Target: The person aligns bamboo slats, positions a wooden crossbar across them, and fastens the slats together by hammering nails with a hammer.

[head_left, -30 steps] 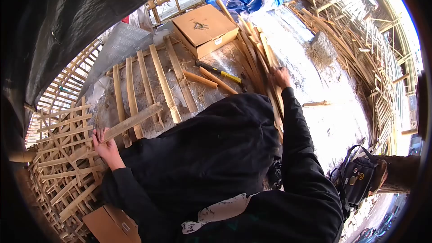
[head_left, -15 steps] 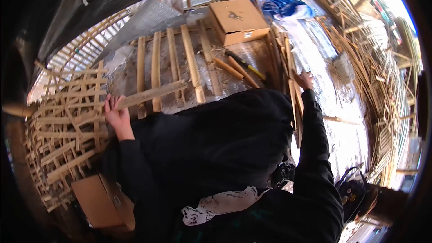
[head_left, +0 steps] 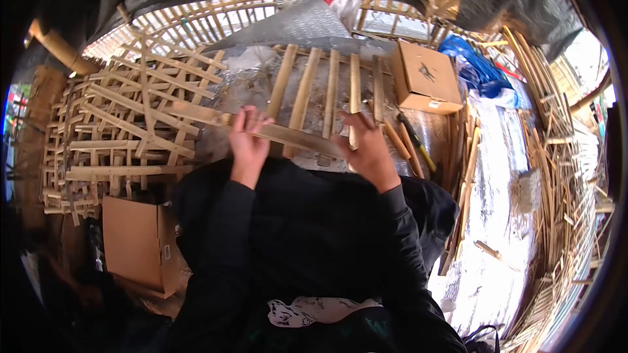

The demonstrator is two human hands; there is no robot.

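Black cloth covers my lap [head_left: 307,229], and just beyond it I have one long wooden slat [head_left: 294,138] lying crosswise between my hands. My left hand [head_left: 250,144] is closed around it, fingers curled over the wood. My right hand [head_left: 369,150] is at the other end with its fingers bent; I cannot tell whether they grip the slat or only touch it.

To handle this piece well, I would keep the left grip firm but not tight, and let the right fingertips feel the end for splinters and the edge for rough spots. Holding it level matters too, since its left end reaches over the lattice of crossed slats [head_left: 131,170] and could catch there; whether it touches, I cannot tell. A light pinch on the flat faces, rather than a slide along the edges, should spare my skin.

Low on my left is an open-looking carton [head_left: 131,242]. Past my hands, five slats [head_left: 304,95] lie side by side, near ends towards me, so I judge it best to keep the held one clear of them. Right of these are two brown rods [head_left: 397,140] and a black-and-yellow tool [head_left: 417,139]. Beyond sit a cardboard box [head_left: 435,91] with dark bits on top and, just beside it, crumpled blue sheeting [head_left: 474,68].
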